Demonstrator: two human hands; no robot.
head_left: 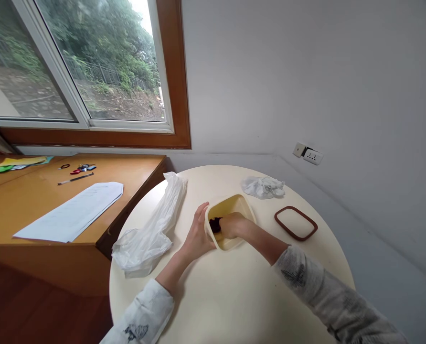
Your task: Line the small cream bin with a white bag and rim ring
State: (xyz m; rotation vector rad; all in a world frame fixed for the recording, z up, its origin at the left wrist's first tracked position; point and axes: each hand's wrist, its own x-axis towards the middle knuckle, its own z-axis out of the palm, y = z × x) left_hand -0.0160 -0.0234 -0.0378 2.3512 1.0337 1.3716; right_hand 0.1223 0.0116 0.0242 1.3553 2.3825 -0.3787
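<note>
A pale yellow plastic bin point(249, 208) lies tilted on the round table, its mouth turned towards me. My left hand point(197, 235) grips it by its left side, thumb near the rim. Reaching inside is my right hand point(231, 225), with its fingers curled and partly hidden. At those fingers a dark, soft-looking thing point(215, 225) shows; it may be cloth, but its kind is not clear. To the left of the bin lies a long, crumpled, translucent white plastic bag point(152, 234). A brown rounded frame point(296, 223), shaped like a bin's rim ring, rests to the right.
A crumpled whitish plastic bag point(263, 187) sits at the back of the cream round table point(230, 306). On the wooden desk point(15, 210) at left are folded papers point(73, 210), a pen point(76, 178) and keys point(83, 168). A wall socket point(313, 156) is at right.
</note>
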